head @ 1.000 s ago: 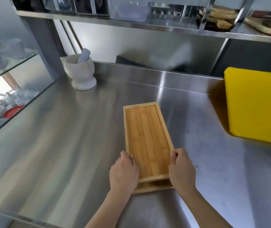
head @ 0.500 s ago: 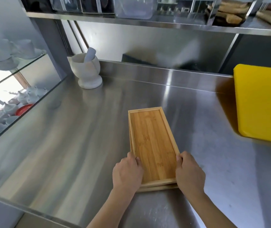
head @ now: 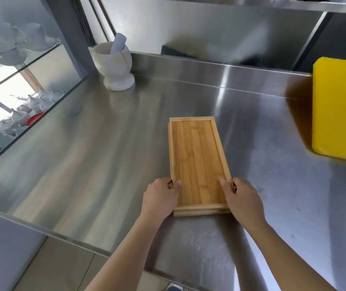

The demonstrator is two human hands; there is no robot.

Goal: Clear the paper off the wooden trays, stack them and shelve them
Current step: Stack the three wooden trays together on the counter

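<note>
Two bamboo wooden trays [head: 197, 160] lie stacked on the steel counter [head: 84, 148], long side pointing away from me. The upper tray sits almost flush on the lower one, whose edge shows at the near end and along the left side. No paper is visible on them. My left hand [head: 160, 197] grips the stack's left edge near the front corner, thumb over the rim. My right hand [head: 242, 199] grips the right edge the same way.
A white stone mortar with a pestle [head: 114, 66] stands at the back left. A yellow cutting board [head: 341, 108] leans at the right. A glass case [head: 14, 80] with white cups borders the left. A steel shelf [head: 272, 5] runs overhead at the back.
The two trays have been squared up: the lower one stuck out more at the near end a second ago. Both hands slid slightly forward along the sides. My head moved back from the counter.
</note>
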